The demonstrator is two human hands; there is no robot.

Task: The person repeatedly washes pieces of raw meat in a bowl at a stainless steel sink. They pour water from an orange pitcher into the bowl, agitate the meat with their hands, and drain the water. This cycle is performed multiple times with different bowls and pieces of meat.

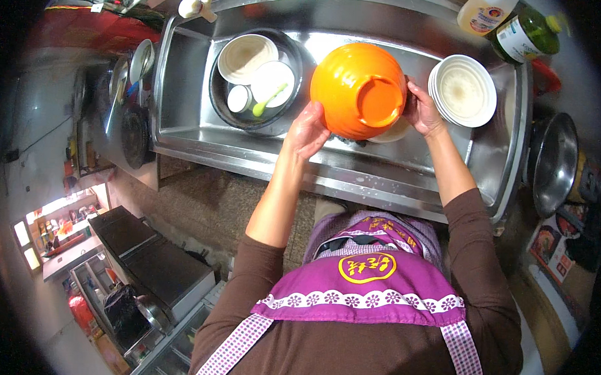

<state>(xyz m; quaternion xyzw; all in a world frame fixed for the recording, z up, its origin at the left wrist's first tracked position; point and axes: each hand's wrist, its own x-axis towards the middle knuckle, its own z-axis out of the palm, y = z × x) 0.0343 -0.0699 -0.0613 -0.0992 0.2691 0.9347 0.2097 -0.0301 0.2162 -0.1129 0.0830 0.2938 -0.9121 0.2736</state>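
Note:
An orange bowl (342, 84) is held tilted over a stainless steel sink, its foot ring turned towards me. My left hand (309, 131) grips its lower left side and my right hand (424, 108) its right side; some fingers are hidden behind it. Partly covered by the orange bowl, a pale bowl (391, 132) lies in the sink. To the right stands a stack of white bowls (463, 91). On the left, a dark round basin (218, 103) holds a cream bowl (248, 58), white dishes (272, 80) and a green spoon (260, 109).
The sink's front rim (380, 193) runs before my apron. A tap (200, 6) is at the back left. Two bottles, one pale (481, 13) and one green (526, 36), stand at the back right. A metal wok (557, 163) is beyond the sink's right end.

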